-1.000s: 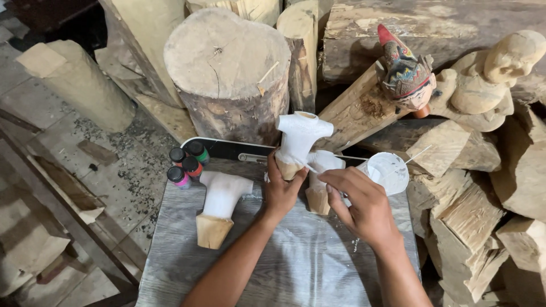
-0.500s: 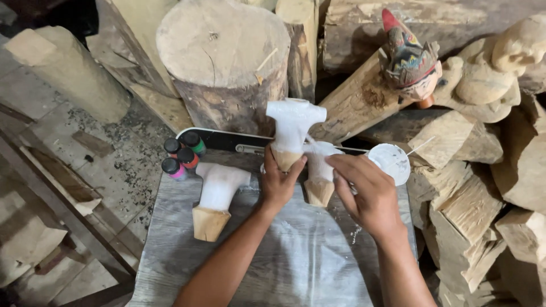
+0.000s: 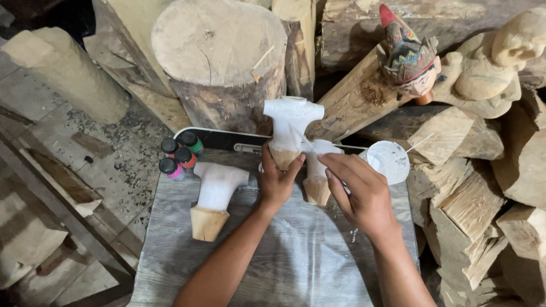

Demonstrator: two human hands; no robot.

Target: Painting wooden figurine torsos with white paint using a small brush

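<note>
Torso carving, white-coated, upright in left hand; fingers closed round bare wood base, below wet-looking coat. Right hand beside it, pinched, contents unclear. Judgement: solid wood, stiff, light; hold unpainted base only.

Dim, soft light; sharp focus

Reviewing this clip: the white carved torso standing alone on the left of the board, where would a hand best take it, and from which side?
Grip the torso by its bare wooden base, coming from the near edge of the board. The base is unpainted while the top is coated white, probably wet, and the paint bottles crowd the far side. The left hand holds its own torso likewise.
</note>
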